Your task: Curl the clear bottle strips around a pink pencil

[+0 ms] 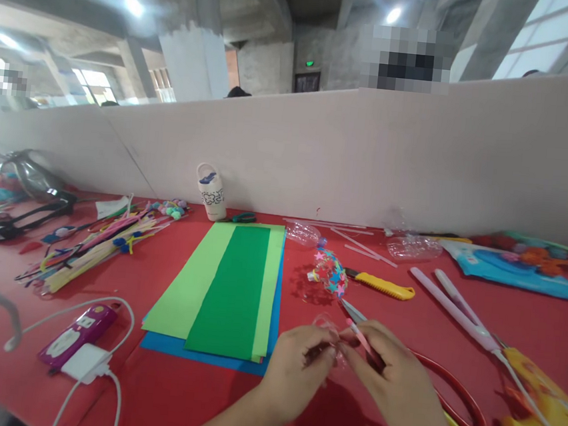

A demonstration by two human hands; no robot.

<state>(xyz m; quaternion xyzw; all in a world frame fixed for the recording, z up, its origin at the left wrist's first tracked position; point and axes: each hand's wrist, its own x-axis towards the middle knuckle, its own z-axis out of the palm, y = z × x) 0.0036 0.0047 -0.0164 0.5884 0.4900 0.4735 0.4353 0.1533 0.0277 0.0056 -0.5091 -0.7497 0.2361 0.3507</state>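
Note:
My left hand [299, 367] and my right hand [392, 371] meet fingertip to fingertip over the red table. Both are closed in a pinch on a thin, clear plastic piece [326, 322], mostly hidden by the fingers. A slim pink stick [359, 334] also sits between my right thumb and fingers; its kind is unclear. Scissors lie by my right hand, partly covered by it, with their blades [353, 311] beyond it and a red handle [471, 402] behind. Just past the blades rests a clear ball-like piece dotted with coloured stars [331, 274], beside a yellow utility knife [382, 285].
Green and blue paper sheets [231, 288] lie left of my hands. Beyond are pipe cleaners [94, 248], a white cup [212, 196] and clear plastic bottle pieces [414, 247]. A pink hair straightener [455, 310], yellow glue gun [543, 392] and corded power strip [79, 334] flank them.

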